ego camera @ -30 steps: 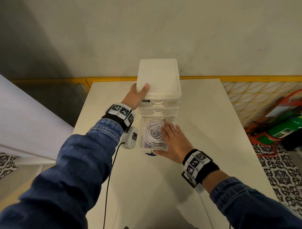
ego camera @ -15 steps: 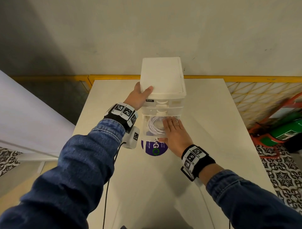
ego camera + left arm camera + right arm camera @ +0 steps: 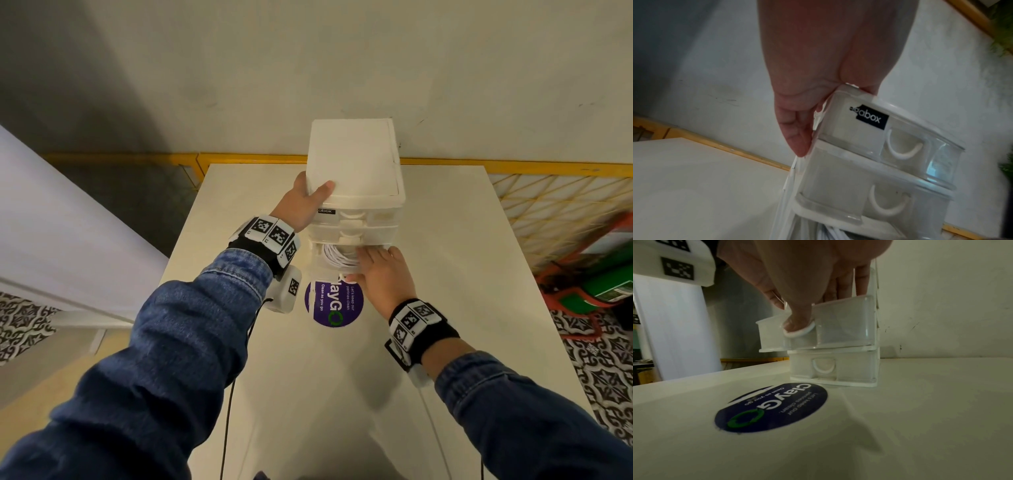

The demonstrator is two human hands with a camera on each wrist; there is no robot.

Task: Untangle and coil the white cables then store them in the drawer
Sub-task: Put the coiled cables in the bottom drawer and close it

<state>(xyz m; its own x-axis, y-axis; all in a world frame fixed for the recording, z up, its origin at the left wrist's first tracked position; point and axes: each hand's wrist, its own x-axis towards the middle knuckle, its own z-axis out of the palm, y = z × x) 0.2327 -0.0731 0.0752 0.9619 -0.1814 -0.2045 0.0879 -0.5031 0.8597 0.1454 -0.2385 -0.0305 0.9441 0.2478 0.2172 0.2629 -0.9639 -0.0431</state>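
Observation:
A white drawer unit stands at the table's far middle. My left hand grips its top left corner, thumb on the lid and fingers down the side. One clear drawer sticks out a short way, above a closed bottom drawer. Inside it lies a coiled white cable, partly hidden under the unit and my hand. My right hand holds the drawer's front wall, thumb in the handle hollow and fingers over the rim.
A round purple sticker lies on the white table just before the unit. A wall rises right behind the unit. A yellow railing runs along the far edge. Red and green objects sit on the floor, right.
The drawer has slid further into the unit under my right hand. Less of the coil shows and the purple sticker is uncovered. My left hand has kept its hold.

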